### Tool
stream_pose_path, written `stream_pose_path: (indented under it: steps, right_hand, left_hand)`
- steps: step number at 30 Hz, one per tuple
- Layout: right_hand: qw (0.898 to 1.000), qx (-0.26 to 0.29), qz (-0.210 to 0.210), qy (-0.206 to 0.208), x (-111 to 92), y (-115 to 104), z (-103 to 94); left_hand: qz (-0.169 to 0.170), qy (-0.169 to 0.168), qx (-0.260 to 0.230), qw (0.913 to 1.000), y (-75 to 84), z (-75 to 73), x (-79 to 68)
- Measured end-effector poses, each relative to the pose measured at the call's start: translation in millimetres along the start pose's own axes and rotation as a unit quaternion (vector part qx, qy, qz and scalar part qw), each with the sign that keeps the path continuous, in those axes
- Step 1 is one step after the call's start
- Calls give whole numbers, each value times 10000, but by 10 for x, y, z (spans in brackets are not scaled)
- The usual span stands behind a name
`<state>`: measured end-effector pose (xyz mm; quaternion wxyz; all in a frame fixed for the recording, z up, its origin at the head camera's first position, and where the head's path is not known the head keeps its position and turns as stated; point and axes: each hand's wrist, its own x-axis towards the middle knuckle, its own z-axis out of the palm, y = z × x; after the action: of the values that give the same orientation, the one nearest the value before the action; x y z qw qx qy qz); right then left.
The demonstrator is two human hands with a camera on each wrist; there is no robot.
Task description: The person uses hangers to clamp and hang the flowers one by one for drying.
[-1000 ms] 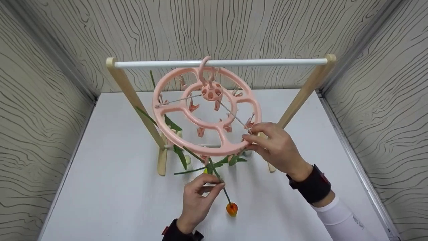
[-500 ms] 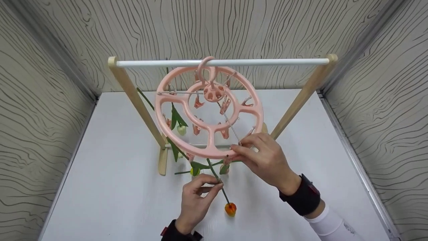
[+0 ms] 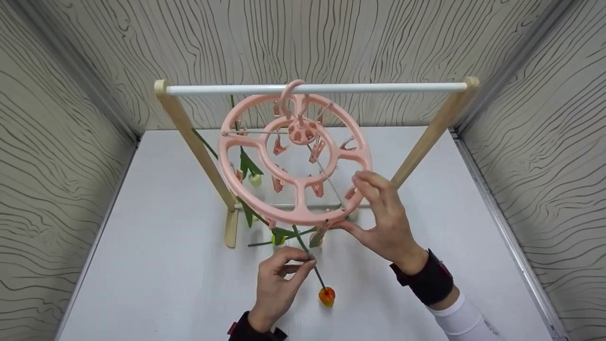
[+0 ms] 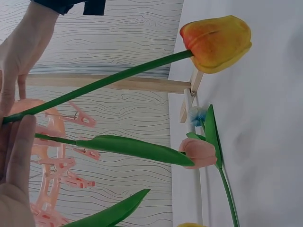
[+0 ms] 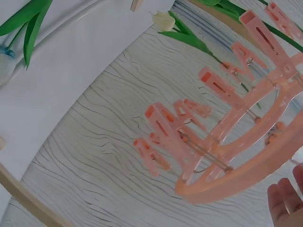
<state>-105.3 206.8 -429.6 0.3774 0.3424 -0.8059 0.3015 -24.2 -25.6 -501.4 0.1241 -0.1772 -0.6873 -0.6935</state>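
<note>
My left hand pinches the green stem of an orange-yellow tulip between thumb and fingers, below the front rim of a round pink clip hanger. The bloom points down toward me, and the left wrist view shows the stem running out from the fingertips. My right hand is spread at the hanger's front right rim, fingers at the outer side and thumb low. Pink clips dangle from the rings. A pink tulip hangs from the front, and a white tulip hangs at the left.
The hanger's hook sits over the white bar of a rack with wooden legs. A yellow tulip and a bluish tulip are lower down, near the white table. Wood-grain patterned walls enclose the table.
The hanger has turned and swung slightly, bringing the pink tulip's clip toward the front middle. My right hand went left with the rim, then spread its fingers. The left hand barely moved.
</note>
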Motion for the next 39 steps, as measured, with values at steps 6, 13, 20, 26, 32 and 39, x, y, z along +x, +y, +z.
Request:
stream_pose_path:
  steps: [6,13,20,26,32,39]
  right_hand:
    - [9857,700,1533,-90,-112,224,-27]
    - [9669,1247,2214,226,-120,349,6]
    - [9024,2143,3737,33,-144,599,100]
    - [8626,2994,4072,-191,-94,848,267]
    - [8565,3374,3904,-68,2,983,413]
    - [8647,3027,4008,14,72,1019,477]
  left_hand:
    - [-82,-12,-57,9999,11,1,1]
    - [41,4,-92,9999,-2,15,-2]
    - [-117,-41,-68,9999,22,21,2]
    - [-176,-110,-88,9997,34,29,-1]
    - [-52,-196,-150,9997,27,38,7]
    - [3,-251,-147,9996,19,34,15]
